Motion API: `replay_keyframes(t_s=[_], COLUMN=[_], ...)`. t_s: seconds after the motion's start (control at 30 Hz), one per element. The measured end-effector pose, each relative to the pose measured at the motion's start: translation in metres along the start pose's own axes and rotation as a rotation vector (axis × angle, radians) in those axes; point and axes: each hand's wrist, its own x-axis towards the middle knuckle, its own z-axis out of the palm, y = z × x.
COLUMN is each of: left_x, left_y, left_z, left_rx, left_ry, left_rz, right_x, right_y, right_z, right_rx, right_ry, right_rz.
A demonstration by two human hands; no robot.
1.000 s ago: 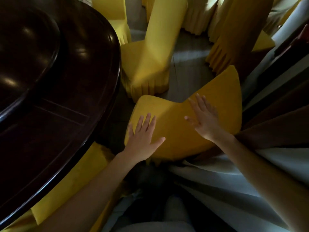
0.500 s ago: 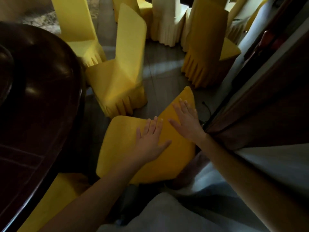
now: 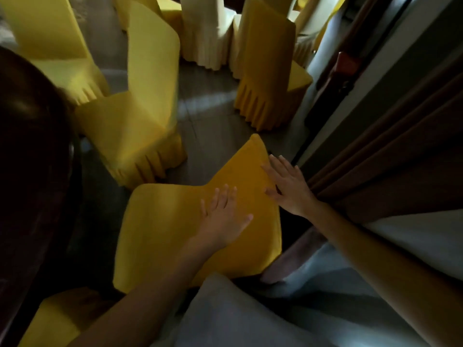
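A chair in a yellow fabric cover (image 3: 175,234) stands right in front of me, its seat low in the middle and its backrest rising toward the upper right. My left hand (image 3: 224,217) lies flat on the seat with straight, spread fingers. My right hand (image 3: 288,186) rests flat against the right edge of the backrest, fingers straight and pointing up-left. Neither hand grips the fabric.
A dark round wooden table (image 3: 32,171) fills the left side. Other yellow-covered chairs (image 3: 140,116) (image 3: 268,71) and a cream-covered one (image 3: 205,33) stand on the grey tiled floor (image 3: 213,126) ahead. Brown curtains (image 3: 388,159) hang at the right. White cloth (image 3: 238,316) lies at the bottom.
The view has swung right, so the table has slid toward the left edge. My right hand has slid from the face of the backrest to its right edge. My left hand stays flat on the seat.
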Motion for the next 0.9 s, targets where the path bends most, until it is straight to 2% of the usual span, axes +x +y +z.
replay_keyframes(t_s=[0.17,0.3,0.43,0.57,0.73,0.83,0.9], left_x=[0.001,0.018,0.032,0.037,0.036,0.035,0.031], left_y=[0.024,0.055,0.056,0.051,0.049,0.043,0.035], left_z=[0.023,0.055,0.073,0.077,0.072,0.061,0.055], left_rx=[-0.072,-0.138,-0.242,-0.315,-0.181,-0.171,-0.155], left_ry=[-0.148,-0.254,-0.194,-0.106,-0.041,-0.015,0.017], left_rz=[0.013,-0.076,-0.181,-0.149,-0.069,-0.061,-0.047], right_x=[-0.003,0.025,0.062,0.092,0.102,0.108,0.115], right_y=[0.041,0.053,0.057,0.056,0.06,0.051,0.039], right_z=[-0.007,-0.014,-0.021,-0.024,-0.017,-0.019,-0.02], right_rx=[0.062,0.203,0.184,0.109,0.097,0.048,-0.008], right_ry=[-0.112,-0.309,-0.409,-0.461,-0.4,-0.282,-0.273], right_rz=[0.027,0.112,0.065,-0.051,-0.167,-0.336,-0.416])
